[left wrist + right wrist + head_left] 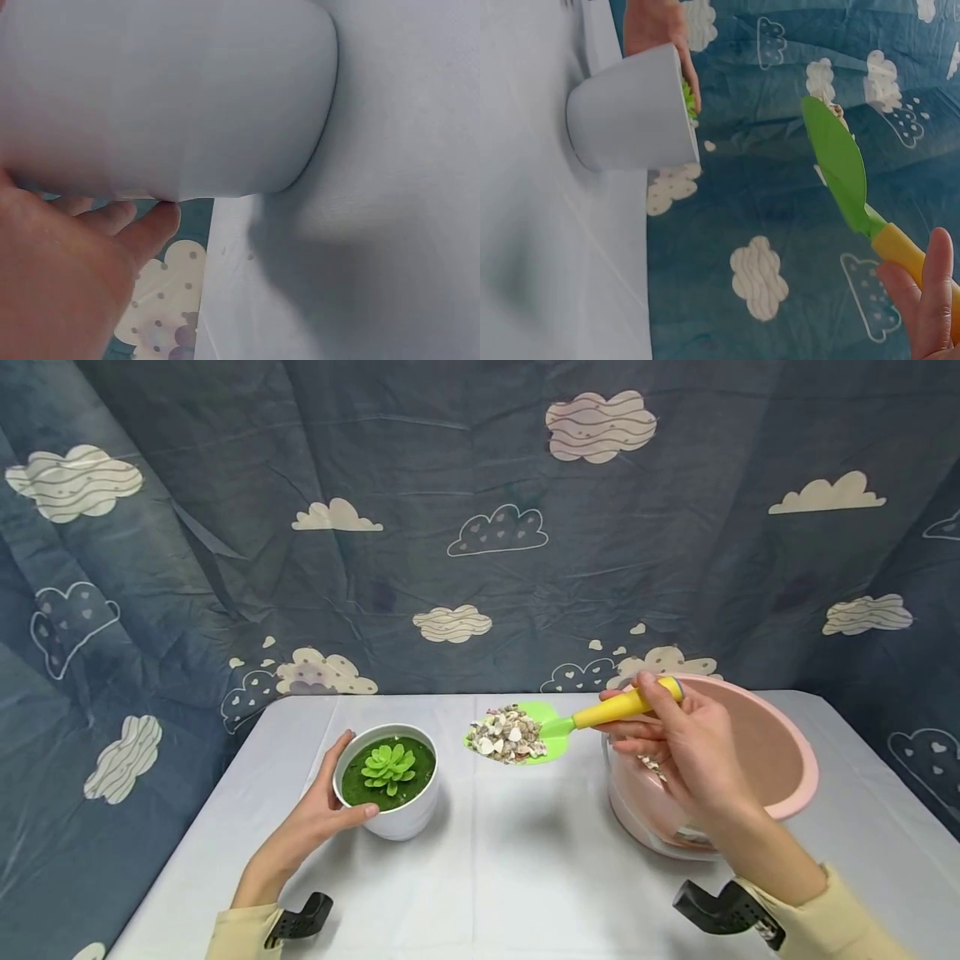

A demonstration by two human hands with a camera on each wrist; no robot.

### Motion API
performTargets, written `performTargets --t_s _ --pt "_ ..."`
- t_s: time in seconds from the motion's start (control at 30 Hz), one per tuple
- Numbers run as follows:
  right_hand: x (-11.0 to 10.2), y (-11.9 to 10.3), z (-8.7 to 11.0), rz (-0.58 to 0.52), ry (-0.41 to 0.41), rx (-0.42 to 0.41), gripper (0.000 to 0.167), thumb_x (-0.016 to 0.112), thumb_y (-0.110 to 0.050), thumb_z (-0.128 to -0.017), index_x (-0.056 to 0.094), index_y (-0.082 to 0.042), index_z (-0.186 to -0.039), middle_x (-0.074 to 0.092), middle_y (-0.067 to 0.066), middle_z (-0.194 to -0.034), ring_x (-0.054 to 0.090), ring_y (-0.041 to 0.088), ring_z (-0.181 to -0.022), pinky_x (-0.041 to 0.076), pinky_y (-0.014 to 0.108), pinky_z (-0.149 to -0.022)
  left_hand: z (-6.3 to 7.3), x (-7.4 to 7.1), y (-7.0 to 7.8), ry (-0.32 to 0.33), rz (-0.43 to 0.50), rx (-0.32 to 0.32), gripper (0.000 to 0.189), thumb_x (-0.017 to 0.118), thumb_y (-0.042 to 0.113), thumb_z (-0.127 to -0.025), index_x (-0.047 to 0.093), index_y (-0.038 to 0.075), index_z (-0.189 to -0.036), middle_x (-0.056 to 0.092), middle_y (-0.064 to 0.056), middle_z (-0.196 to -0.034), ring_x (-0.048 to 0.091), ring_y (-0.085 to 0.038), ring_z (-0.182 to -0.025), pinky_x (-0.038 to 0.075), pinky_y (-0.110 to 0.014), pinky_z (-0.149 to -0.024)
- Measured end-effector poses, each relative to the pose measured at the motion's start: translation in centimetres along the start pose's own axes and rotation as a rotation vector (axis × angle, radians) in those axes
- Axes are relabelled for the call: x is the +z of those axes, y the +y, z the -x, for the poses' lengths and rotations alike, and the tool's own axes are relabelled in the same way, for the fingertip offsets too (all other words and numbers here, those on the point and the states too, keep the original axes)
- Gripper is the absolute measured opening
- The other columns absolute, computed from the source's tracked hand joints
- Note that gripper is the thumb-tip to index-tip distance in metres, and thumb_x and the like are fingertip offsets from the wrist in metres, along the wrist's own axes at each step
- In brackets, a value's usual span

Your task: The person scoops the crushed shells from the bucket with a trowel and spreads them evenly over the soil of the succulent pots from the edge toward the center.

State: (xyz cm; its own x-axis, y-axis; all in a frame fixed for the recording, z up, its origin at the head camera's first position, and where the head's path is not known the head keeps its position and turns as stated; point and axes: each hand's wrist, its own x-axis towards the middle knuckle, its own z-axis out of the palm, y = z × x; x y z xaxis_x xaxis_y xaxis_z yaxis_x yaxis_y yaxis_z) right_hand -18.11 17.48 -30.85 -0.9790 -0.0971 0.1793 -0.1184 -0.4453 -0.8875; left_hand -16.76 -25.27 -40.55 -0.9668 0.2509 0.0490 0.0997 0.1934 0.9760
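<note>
My right hand grips the yellow handle of a small garden trowel and holds it level above the table. Its green blade carries a heap of small shells and pebbles and points left. On the left side of the table stands a white flower pot with a green succulent set in a mossy green surface. My left hand holds this pot from its left side, thumb along the near rim and fingers round the far side. The left wrist view shows the fingers against the pot wall.
Behind and below my right hand stands a large pink bucket with a wide mouth, partly hidden by that hand. A white cloth covers the table. A dark blue curtain with cloud prints hangs behind and at the sides.
</note>
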Motion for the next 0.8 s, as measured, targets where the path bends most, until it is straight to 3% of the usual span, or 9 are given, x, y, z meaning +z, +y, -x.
performTargets --t_s 0.1,0.27,0.33,0.57,0.8 --pt "0.6 0.2 -0.1 0.038 -0.005 0.027 0.033 0.061 -0.022 -0.098 0.053 0.005 -0.114 0.07 0.021 -0.11 0.07 0.036 -0.088 0.056 0.033 -0.059 0.0 0.0 0.0 0.017 -0.01 -0.006 0.102 0.075 0.011 -0.084 0.007 0.023 -0.159 0.012 -0.013 -0.16 0.022 -0.034 -0.142 0.031 -0.03 -0.106" --pt "1.5 0.7 -0.4 0.123 0.005 0.051 0.038 0.062 -0.027 -0.098 0.05 0.005 -0.115 0.071 0.017 -0.109 0.07 0.033 -0.088 0.056 0.033 -0.057 -0.2 0.0 0.0 0.047 -0.033 -0.019 0.102 0.077 0.013 -0.082 0.011 0.02 -0.158 0.021 -0.016 -0.155 0.027 -0.035 -0.14 0.024 -0.051 -0.11" --pt "1.8 1.1 -0.6 0.143 0.009 0.054 0.04 0.062 -0.028 -0.098 0.049 0.005 -0.116 0.071 0.016 -0.109 0.071 0.033 -0.088 0.056 0.033 -0.057 -0.2 -0.1 0.0 0.048 -0.037 -0.018 0.103 0.078 0.013 -0.081 0.011 0.019 -0.158 0.022 -0.017 -0.155 0.028 -0.036 -0.139 0.023 -0.054 -0.11" --pt "3.0 2.3 -0.8 0.087 0.023 0.093 0.047 0.064 -0.03 -0.096 0.045 0.005 -0.121 0.07 0.018 -0.11 0.069 0.037 -0.092 0.057 0.036 -0.061 -0.3 0.0 0.0 0.021 -0.046 -0.029 0.114 0.084 0.015 -0.077 0.005 0.02 -0.159 0.021 -0.019 -0.155 0.027 -0.039 -0.139 0.023 -0.054 -0.11" --pt "4.2 3.9 -1.6 0.044 0.015 0.108 0.045 0.064 -0.03 -0.097 0.045 0.004 -0.121 0.071 0.017 -0.109 0.07 0.035 -0.09 0.057 0.038 -0.064 -0.2 0.1 -0.1 0.034 -0.035 -0.025 0.112 0.083 0.015 -0.077 0.006 0.022 -0.158 0.021 -0.019 -0.155 0.025 -0.04 -0.14 0.019 -0.058 -0.11"
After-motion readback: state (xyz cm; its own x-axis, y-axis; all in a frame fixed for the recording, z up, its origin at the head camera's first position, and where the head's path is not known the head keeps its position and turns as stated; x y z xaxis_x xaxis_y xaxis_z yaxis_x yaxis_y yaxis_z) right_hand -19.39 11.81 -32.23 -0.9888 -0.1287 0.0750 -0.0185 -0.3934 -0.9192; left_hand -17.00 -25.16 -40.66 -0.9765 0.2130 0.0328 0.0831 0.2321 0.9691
